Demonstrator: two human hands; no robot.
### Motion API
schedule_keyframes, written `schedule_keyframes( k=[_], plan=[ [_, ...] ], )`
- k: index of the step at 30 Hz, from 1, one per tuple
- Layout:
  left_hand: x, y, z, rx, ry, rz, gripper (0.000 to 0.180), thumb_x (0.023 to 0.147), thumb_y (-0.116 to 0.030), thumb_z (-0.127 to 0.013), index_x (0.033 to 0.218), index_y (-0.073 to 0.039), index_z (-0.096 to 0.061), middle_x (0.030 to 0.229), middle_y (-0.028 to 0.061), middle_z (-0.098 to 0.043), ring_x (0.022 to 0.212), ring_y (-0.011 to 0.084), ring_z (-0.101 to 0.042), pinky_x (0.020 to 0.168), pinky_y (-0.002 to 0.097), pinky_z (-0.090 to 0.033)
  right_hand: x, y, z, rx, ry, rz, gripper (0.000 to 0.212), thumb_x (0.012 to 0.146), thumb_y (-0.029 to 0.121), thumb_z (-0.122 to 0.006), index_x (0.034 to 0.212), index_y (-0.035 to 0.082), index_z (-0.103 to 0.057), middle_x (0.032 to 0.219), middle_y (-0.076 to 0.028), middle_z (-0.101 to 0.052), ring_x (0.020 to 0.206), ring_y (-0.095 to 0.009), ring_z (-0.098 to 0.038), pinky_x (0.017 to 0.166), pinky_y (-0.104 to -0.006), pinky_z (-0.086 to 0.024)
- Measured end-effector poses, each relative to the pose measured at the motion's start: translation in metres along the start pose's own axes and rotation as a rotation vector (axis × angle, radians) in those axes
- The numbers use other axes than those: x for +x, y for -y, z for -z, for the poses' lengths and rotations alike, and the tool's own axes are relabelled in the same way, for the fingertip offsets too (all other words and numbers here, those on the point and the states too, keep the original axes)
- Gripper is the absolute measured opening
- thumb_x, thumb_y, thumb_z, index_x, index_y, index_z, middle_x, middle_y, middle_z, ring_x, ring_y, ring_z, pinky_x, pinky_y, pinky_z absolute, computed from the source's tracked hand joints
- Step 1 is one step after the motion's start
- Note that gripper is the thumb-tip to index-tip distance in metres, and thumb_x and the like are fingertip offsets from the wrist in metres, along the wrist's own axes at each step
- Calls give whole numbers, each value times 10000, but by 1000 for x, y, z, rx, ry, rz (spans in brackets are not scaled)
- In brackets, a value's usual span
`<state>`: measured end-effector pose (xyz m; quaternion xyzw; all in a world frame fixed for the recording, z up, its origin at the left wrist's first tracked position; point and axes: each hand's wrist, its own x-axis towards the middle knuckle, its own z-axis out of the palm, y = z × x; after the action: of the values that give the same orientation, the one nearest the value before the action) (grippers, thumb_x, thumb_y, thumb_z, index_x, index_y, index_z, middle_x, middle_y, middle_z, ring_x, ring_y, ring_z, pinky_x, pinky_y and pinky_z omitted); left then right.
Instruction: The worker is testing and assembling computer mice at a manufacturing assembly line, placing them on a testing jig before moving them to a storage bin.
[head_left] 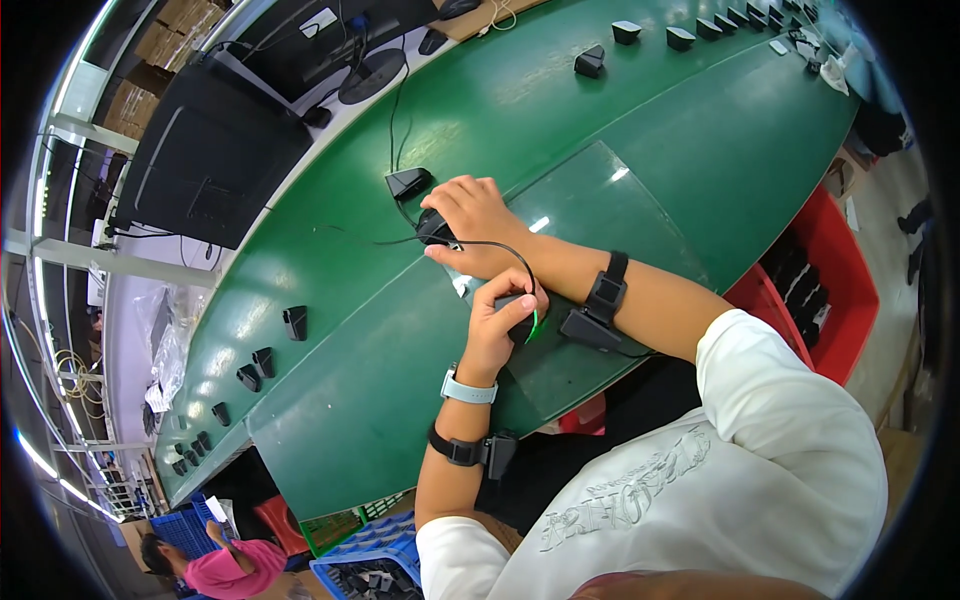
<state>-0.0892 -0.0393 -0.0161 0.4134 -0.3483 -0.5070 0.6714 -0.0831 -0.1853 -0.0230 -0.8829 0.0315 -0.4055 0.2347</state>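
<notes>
My left hand [503, 308], with a pale watch on its wrist, is closed round a dark device [520, 322] that shows a bright green line along its edge. My fingers cover most of it. Just beyond, my right hand [478, 222] grips a rounded black object [434, 228], whose exact kind I cannot make out. A thin black cable [500, 245] arches from beside the right hand toward the left one. Close to my right fingertips, a black wedge-shaped device [408, 183] sits on the green table with cables at it.
Black wedge-shaped units stand along the green table [340, 440], several at the left and several at the far right. A clear sheet [630, 215] lies under my right forearm. Monitors [215, 150] line the far side. A red bin [850, 270] and blue crate [375, 550] flank me; people are nearby.
</notes>
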Motion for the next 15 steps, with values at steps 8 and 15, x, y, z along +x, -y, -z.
schedule_keyframes(
  k=[8, 15],
  plan=[
    [1, 1, 3, -10, 28, -46, 194, 924, -179, -677, 942, -24, -562, 842, 81, -625, 762, 155, -564, 730, 286, -451, 0, -1, -3, 25, -3, 9, 572, 795, 348, -779, 1251, 68, -576, 1257, -94, -586, 1238, -307, -498, 1014, -466, -354],
    [1, 1, 3, 14, -16, -50, 187, 918, -176, -683, 947, -22, -582, 874, 63, -633, 791, 135, -565, 742, 278, -451, 0, -4, -5, 15, 32, 17, 561, 787, 326, -779, 1243, 70, -575, 1259, -90, -583, 1238, -305, -496, 1014, -457, -351]
  ],
)
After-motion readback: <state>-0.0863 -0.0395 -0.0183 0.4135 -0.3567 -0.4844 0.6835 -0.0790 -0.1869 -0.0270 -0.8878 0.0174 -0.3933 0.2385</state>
